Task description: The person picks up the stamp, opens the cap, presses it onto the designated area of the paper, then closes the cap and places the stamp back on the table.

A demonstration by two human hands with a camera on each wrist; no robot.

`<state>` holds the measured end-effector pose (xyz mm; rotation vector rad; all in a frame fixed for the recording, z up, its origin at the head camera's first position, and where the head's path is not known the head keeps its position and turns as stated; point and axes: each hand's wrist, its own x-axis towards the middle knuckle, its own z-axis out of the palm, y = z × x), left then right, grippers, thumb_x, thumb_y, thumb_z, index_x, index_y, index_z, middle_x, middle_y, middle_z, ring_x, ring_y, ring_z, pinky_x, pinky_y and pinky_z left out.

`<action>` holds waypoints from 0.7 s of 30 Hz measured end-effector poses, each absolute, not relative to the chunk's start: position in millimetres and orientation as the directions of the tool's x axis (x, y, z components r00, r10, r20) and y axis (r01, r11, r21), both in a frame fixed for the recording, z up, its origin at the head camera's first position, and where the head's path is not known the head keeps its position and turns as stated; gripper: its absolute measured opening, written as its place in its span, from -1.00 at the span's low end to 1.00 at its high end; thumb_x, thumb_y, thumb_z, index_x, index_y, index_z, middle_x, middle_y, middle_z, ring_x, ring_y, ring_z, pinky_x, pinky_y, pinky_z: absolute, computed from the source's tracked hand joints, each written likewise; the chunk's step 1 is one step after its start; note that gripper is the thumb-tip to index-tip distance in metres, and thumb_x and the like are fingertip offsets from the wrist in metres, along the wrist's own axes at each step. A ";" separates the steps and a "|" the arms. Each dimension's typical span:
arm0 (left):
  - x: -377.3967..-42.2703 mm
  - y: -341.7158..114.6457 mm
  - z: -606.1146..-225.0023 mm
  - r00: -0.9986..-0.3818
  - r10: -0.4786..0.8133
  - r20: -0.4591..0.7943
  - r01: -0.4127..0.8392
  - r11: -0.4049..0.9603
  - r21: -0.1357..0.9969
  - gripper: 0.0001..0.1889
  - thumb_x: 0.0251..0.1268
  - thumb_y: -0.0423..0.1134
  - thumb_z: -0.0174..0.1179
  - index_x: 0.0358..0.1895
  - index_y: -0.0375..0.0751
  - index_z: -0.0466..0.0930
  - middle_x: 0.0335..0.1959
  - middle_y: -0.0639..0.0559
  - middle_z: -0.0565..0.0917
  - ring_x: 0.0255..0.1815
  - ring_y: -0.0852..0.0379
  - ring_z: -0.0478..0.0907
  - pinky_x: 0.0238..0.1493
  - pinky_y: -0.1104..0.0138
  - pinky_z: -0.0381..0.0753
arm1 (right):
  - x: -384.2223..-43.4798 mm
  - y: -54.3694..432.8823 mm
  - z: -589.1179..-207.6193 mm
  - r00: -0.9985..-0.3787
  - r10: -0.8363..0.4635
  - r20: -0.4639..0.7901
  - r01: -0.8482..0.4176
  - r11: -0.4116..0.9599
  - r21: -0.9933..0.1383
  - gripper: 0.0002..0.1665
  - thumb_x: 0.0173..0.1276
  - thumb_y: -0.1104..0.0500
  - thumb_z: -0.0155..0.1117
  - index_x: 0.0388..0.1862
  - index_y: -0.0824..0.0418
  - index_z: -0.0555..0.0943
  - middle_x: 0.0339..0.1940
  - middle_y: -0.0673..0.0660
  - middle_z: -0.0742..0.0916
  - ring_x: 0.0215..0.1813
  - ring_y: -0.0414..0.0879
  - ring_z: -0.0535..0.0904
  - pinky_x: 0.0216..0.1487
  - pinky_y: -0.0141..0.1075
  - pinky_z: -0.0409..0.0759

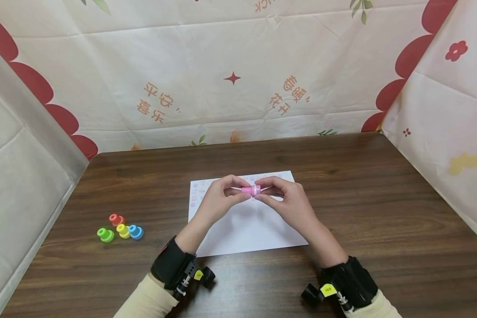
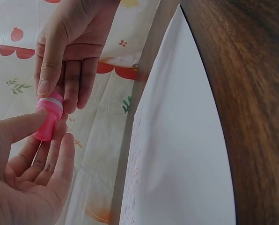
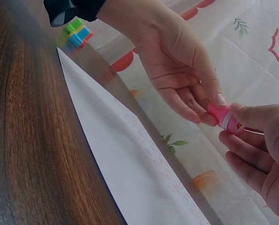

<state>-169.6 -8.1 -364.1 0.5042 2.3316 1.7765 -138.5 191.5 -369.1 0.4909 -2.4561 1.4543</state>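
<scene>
- Far left on the dark brown wooden worktop [image 1: 151, 176], four small knob-shaped plastic pieces stand close together: green [image 1: 105, 235], red [image 1: 117, 220], yellow [image 1: 123, 231] and blue [image 1: 136, 232]; the right wrist view shows them only blurred.
- A cream sleeve [image 1: 147, 298], cut off below, meets a black wrist strap.
- Hands and forearms cover parts of a white paper sheet [image 1: 250, 229]; marks along its left and top edges are too small to read.
- The left hand [image 1: 220, 199] has a narrow grip, pinching one end of a small pink plastic piece with a pale band [image 1: 247, 190].
- That piece is above the sheet's upper part, partly hidden by fingers; the right wrist view reveals a small motif on it.
- The right hand [image 1: 288, 201] pinches the banded end, its grip narrow too.
- Far right hangs white printed cloth [image 1: 453, 101], cut off by the frame.
</scene>
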 end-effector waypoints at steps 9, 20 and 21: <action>-168.6 -8.2 -364.3 -0.929 0.363 0.066 0.156 0.226 0.961 -0.78 0.25 -0.37 0.33 -0.05 -0.27 0.66 -0.01 -0.15 0.71 -0.09 -0.01 0.75 0.01 0.24 0.69 | -138.7 190.5 -369.0 -0.917 -0.170 0.361 -0.398 0.443 -0.803 -0.67 0.22 0.23 0.48 -0.02 0.18 0.71 -0.05 0.10 0.80 -0.11 -0.09 0.78 0.00 -0.28 0.71; -168.3 -8.9 -365.6 -0.924 0.374 0.080 0.171 0.219 0.961 -0.78 0.27 -0.34 0.33 -0.04 -0.27 0.66 -0.01 -0.16 0.71 -0.11 0.02 0.75 -0.02 0.28 0.68 | -138.2 189.5 -369.1 -0.918 -0.175 0.357 -0.397 0.438 -0.806 -0.66 0.20 0.25 0.49 -0.03 0.19 0.70 -0.09 0.11 0.80 -0.10 -0.08 0.78 0.01 -0.29 0.71; -168.3 -8.7 -365.8 -0.923 0.376 0.082 0.174 0.218 0.960 -0.78 0.27 -0.34 0.32 -0.04 -0.27 0.66 -0.01 -0.16 0.71 -0.12 0.02 0.75 -0.01 0.27 0.69 | -138.1 189.4 -369.0 -0.918 -0.176 0.355 -0.396 0.440 -0.806 -0.66 0.20 0.24 0.49 -0.02 0.19 0.70 -0.10 0.11 0.80 -0.10 -0.08 0.78 0.01 -0.29 0.71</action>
